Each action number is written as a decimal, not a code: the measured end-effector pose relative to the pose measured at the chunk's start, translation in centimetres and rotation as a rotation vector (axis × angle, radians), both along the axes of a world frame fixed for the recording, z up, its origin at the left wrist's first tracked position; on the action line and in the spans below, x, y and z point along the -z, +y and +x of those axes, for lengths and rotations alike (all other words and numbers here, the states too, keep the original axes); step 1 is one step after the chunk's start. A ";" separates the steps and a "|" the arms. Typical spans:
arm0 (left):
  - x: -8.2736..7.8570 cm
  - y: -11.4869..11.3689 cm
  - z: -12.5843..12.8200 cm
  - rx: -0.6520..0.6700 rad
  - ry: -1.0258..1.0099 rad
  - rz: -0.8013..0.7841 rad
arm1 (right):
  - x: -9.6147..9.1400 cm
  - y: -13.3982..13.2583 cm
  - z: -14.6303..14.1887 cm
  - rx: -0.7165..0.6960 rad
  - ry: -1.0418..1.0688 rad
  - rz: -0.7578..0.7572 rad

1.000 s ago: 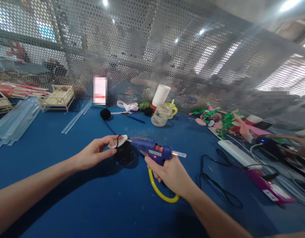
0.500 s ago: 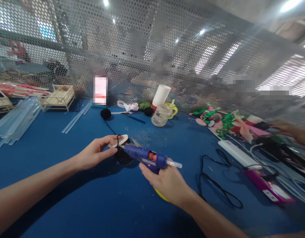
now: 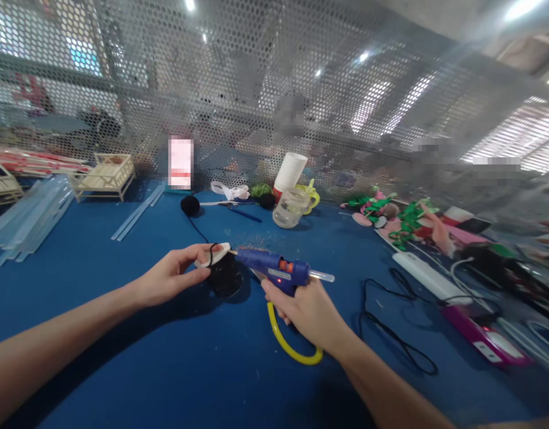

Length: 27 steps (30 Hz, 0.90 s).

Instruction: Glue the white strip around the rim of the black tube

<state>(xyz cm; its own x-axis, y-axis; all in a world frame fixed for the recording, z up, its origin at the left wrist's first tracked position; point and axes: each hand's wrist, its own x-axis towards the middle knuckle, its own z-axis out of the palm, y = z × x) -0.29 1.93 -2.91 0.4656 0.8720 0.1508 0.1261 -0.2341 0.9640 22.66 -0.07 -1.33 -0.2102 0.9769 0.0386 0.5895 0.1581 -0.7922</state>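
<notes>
My left hand (image 3: 181,273) is closed on the white edge of a small black cup-like piece (image 3: 225,280); its fingers pinch the rim. Black yarn (image 3: 198,229) loops over that rim and runs back to a black yarn ball (image 3: 190,205). In my right hand (image 3: 311,313) is a blue hot glue gun (image 3: 268,266), a clear glue stick protruding from its rear and a red light lit on its side. The gun's nozzle points left, close to the white rim; contact is hard to tell. Scissors (image 3: 296,356) with a yellow handle lie partly hidden beneath my right hand.
A clear jar (image 3: 290,208) and stacked paper cups (image 3: 291,171) stand behind. To the left are glue sticks (image 3: 33,220) and a small wooden bed frame (image 3: 103,176). Rightward lie green and pink craft pieces (image 3: 404,223), a power strip (image 3: 484,339) and black cable (image 3: 399,339).
My right hand has drawn the glue gun slightly right and up, uncovering more of the black piece and the scissors' yellow handle. My left hand stays put. Another person's hand at far right is gone.
</notes>
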 end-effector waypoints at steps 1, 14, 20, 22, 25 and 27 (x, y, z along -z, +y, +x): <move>0.0 0.0 0.0 -0.002 -0.001 -0.002 | 0.0 0.1 0.0 -0.006 0.013 0.009; 0.0 -0.1 0.2 -0.041 0.028 0.025 | 0.1 1.1 0.0 -0.059 0.189 -0.068; -0.1 -0.2 0.2 -0.040 0.087 0.088 | 0.2 3.1 1.2 0.100 0.280 -0.006; -0.1 -0.3 0.1 -0.050 0.140 0.138 | 0.4 4.2 1.6 0.204 0.284 -0.002; -0.3 -0.5 0.2 -0.068 0.236 0.222 | 1.1 5.7 2.1 0.232 0.230 -0.043; -0.5 -0.7 0.3 -0.076 0.293 0.265 | 1.8 6.6 2.3 0.229 0.171 -0.079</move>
